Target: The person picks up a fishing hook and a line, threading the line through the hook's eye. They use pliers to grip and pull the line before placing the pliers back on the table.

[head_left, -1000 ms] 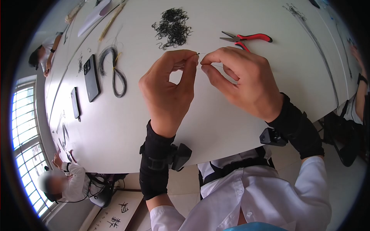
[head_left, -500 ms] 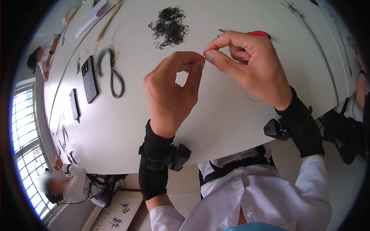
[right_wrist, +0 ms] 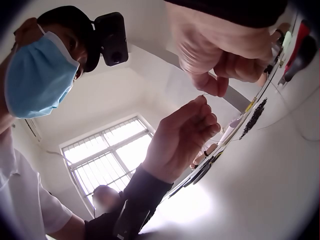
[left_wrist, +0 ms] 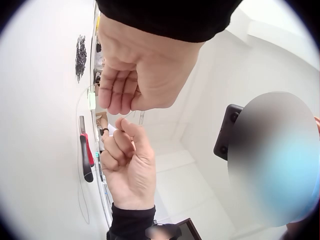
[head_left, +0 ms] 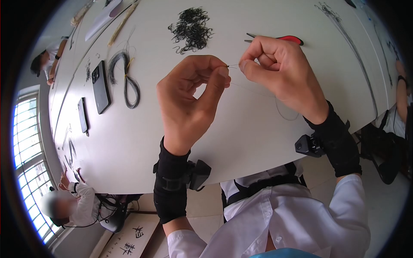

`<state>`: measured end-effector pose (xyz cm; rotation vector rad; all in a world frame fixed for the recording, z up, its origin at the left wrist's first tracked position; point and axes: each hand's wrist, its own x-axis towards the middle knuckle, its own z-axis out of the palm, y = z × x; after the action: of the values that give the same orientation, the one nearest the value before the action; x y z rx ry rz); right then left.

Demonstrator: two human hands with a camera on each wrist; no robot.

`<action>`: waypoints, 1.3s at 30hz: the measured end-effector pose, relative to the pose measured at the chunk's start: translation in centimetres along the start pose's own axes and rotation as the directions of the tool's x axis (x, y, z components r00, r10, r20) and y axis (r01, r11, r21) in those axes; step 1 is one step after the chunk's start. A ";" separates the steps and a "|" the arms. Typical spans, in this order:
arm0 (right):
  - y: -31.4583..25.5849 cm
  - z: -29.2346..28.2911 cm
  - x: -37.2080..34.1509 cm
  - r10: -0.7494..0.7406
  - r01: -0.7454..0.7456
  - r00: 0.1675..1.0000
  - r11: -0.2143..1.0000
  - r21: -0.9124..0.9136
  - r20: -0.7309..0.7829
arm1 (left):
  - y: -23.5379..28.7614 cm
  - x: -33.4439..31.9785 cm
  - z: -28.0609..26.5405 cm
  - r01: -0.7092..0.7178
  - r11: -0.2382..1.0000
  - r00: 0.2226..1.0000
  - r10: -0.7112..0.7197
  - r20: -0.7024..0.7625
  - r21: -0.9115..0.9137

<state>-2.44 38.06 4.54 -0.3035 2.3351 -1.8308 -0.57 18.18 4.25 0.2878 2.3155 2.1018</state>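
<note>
In the head view the left hand (head_left: 191, 101) pinches a tiny dark piece (head_left: 227, 66) between thumb and index finger; its exact form is too small to tell. The right hand (head_left: 286, 77), a short way to the right, pinches a fine thread (head_left: 233, 66) that spans the gap between the hands. A loose loop of thin line (head_left: 287, 118) hangs below the right hand. Red-handled pliers (head_left: 292, 39) lie on the table, partly hidden behind the right hand. Beyond the left hand is a pile of small black hooks (head_left: 190, 30).
On the white table (head_left: 129, 150) to the left lie a bundle of dark line (head_left: 132, 90), a phone (head_left: 101, 88) and a smaller dark device (head_left: 83, 115). Long dark strands (head_left: 355, 53) lie at the right. Other people sit around the table.
The right hand has moved up and right, first close to the left fingertips, then away from them, with thread now showing across the gap. The left hand has shifted slightly.
</note>
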 end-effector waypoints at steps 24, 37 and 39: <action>0.2 -0.1 0.2 -0.312 0.306 0.950 0.937 -0.167 -0.013 | -1.6 0.4 1.0 -0.321 0.802 0.931 0.365 0.011 0.505; 1.9 -0.2 1.2 -0.165 0.166 0.986 0.985 0.037 -0.032 | -1.2 -0.1 1.0 -0.310 0.895 0.947 0.321 0.022 0.321; 2.0 -0.2 1.2 -0.135 0.135 0.991 0.989 0.055 -0.013 | -1.1 -0.1 1.0 -0.308 0.902 0.947 0.322 0.004 0.301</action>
<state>-3.72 38.39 2.64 -0.4571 2.3164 -1.9579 -0.52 19.07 3.05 0.6669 2.7788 1.8771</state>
